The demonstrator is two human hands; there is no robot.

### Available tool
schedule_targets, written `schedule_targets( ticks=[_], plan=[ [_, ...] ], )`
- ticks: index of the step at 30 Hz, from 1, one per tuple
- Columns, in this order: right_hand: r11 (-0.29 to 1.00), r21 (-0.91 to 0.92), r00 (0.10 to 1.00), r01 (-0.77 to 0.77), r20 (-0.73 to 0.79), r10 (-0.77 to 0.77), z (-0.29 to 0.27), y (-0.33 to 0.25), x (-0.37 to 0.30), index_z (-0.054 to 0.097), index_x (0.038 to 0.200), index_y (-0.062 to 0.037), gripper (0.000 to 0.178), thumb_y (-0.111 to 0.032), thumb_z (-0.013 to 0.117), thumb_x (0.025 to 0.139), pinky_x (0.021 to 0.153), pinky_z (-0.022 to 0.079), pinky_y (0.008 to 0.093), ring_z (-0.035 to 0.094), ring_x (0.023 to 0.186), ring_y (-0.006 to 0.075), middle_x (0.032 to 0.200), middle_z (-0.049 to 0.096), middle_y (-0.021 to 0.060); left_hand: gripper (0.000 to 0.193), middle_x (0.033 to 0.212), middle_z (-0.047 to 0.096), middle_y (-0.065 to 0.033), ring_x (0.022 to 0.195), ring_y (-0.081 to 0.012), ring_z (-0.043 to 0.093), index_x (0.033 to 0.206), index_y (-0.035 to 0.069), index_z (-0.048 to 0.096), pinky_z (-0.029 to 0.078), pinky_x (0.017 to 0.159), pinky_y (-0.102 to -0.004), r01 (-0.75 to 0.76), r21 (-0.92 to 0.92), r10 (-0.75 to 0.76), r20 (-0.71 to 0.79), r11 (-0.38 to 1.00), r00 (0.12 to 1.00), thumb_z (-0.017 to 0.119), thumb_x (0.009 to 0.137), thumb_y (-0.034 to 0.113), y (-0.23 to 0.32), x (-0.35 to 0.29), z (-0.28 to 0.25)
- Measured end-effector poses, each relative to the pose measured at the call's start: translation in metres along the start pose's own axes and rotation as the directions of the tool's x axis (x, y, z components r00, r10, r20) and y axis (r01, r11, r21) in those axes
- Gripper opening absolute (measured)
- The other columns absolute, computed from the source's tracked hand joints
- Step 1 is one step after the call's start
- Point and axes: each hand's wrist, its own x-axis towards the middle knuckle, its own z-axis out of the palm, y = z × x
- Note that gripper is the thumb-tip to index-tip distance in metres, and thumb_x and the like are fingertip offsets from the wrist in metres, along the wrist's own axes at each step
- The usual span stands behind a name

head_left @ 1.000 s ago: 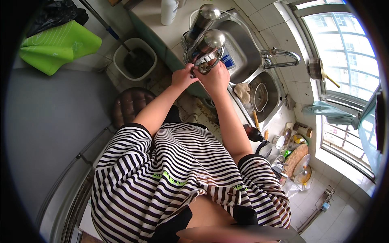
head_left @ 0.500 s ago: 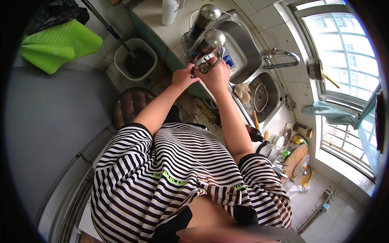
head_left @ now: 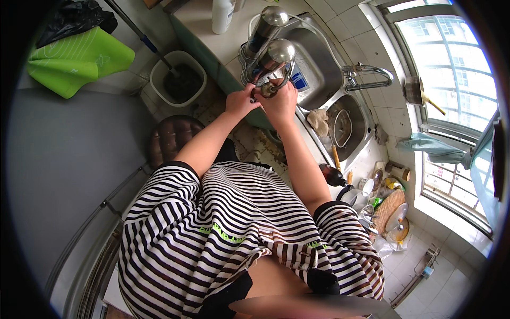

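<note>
Two upright steel canisters, the farther one (head_left: pixel 258 40) and the nearer one (head_left: pixel 277 57), stand on the counter edge beside the sink; they look like water filter housings. At the base of the nearer one is a small round metal fitting (head_left: pixel 269 89) on a pipe. My left hand (head_left: pixel 240 102) is closed on the left side of this fitting, thumb and fingers pinched together. From the right, my right hand (head_left: pixel 280 106) curls its fingers round the fitting. Both hands nearly touch, and they hide most of what lies between them.
Right of the canisters is a steel double sink (head_left: pixel 321 40) with a chrome faucet (head_left: pixel 369 77). A brown cloth (head_left: pixel 317 122) lies by the smaller basin. On the left are a bucket (head_left: pixel 185 94) with a mop and a brown stool (head_left: pixel 172 139). Dishes and lids crowd the right counter.
My right hand has turned and shifted slightly left and nearer to me, uncovering more of a blue-and-white item behind it. My left hand stays almost in place.
</note>
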Motion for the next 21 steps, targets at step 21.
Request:
schedule_targets(
  ticks=[21],
  plan=[
    [0.994, 0.001, 0.992, 0.107, 0.072, -0.106, -0.017, 0.0, 0.007, 0.064, 0.095, -0.0055, 0.051, -0.031, 0.088, 0.057, 0.089, 0.039, 0.0426, 0.059, 0.097, 0.0274, 0.089, 0.066, 0.0078, 0.061, 0.072, 0.067, -0.0093, 0.067, -0.0339, 0.067, 0.112, 0.018, 0.051, 0.05, 0.056, -0.0461, 0.029, -0.009, -0.029, -0.007, 1.0, 1.0, 0.083, 0.067, 0.045, 0.004, 0.001, -0.001]
  ],
)
